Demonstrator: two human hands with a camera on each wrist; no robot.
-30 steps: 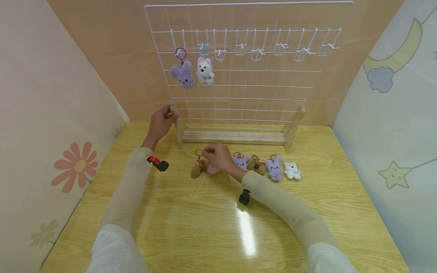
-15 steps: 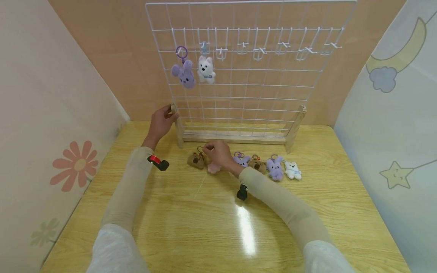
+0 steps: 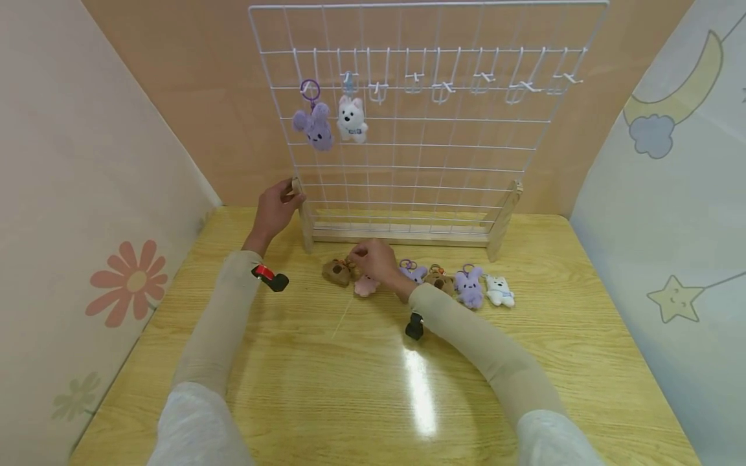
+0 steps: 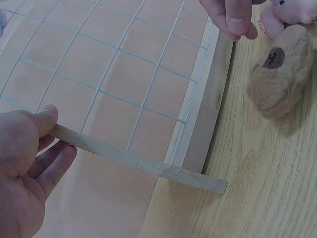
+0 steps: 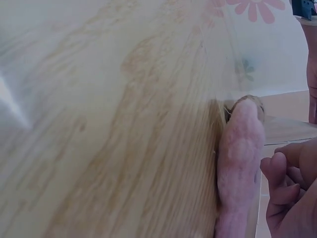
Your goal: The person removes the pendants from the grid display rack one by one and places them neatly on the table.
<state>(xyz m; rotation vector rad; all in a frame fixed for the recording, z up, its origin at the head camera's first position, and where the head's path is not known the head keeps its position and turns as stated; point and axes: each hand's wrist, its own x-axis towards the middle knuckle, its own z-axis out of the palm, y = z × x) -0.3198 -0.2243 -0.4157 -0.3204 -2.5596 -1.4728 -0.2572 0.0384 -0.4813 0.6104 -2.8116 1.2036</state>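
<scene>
At the left end of the white wire display rack (image 3: 408,169), my left hand (image 3: 275,208) grips the top of the wooden side post (image 4: 114,154) between thumb and fingers. My right hand (image 3: 375,260) is low over the table, fingers bent and fingertips close together, above a pink plush keychain (image 3: 366,285) and beside a brown plush keychain (image 3: 337,272). Whether a ring is between its fingertips is hidden. The brown plush lies on the table, its face showing in the left wrist view. In the right wrist view the curled fingers (image 5: 280,171) are beside the pink plush.
A purple bunny keychain (image 3: 315,127) and a white plush keychain (image 3: 351,120) hang on the leftmost hooks; several hooks (image 3: 444,89) to the right are bare. Purple bunny (image 3: 468,287), brown (image 3: 440,281) and white (image 3: 499,291) keychains lie along the rack's base.
The brown plush has turned face-up and its ring, upright beside my right fingertips half a second ago, has dropped lower. My right hand has shifted slightly. My left hand has stayed on the post.
</scene>
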